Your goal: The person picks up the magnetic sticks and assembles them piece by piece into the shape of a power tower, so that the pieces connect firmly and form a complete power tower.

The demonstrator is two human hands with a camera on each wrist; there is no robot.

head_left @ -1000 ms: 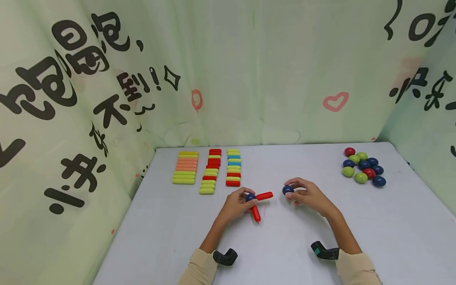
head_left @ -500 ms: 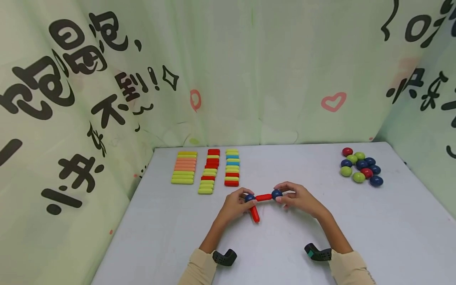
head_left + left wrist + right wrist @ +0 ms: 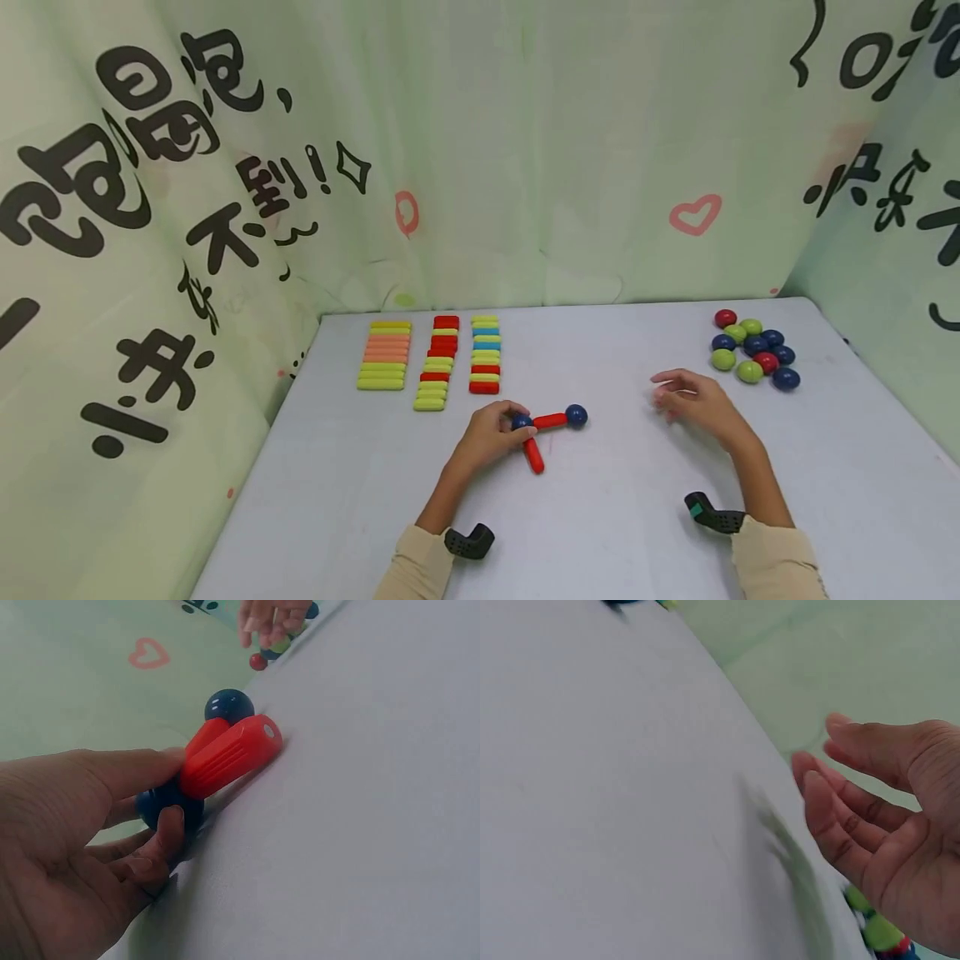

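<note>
My left hand point(image 3: 491, 433) pinches a dark blue ball point(image 3: 154, 806) between thumb and fingers, just at the table surface. Two red rods join onto that ball: one rod point(image 3: 551, 421) points right and carries a second blue ball point(image 3: 577, 416) on its far end. The other rod point(image 3: 236, 754) points toward the person, its free end showing a pale dot in the left wrist view. Held over the table to the right, my right hand point(image 3: 697, 404) has nothing in its loosely bent fingers, apart from the joined pieces.
Three columns of coloured rods lie at the back left: yellow and peach ones point(image 3: 387, 352), red and yellow ones point(image 3: 437, 365), and mixed ones point(image 3: 485, 354). Several red, green and blue balls point(image 3: 750, 372) cluster at the back right. A printed curtain point(image 3: 570, 150) hangs behind the white table point(image 3: 600, 517).
My right hand brought a blue ball to the end of the right-pointing red rod, let go of it there and moved away right. The left hand kept its hold.
</note>
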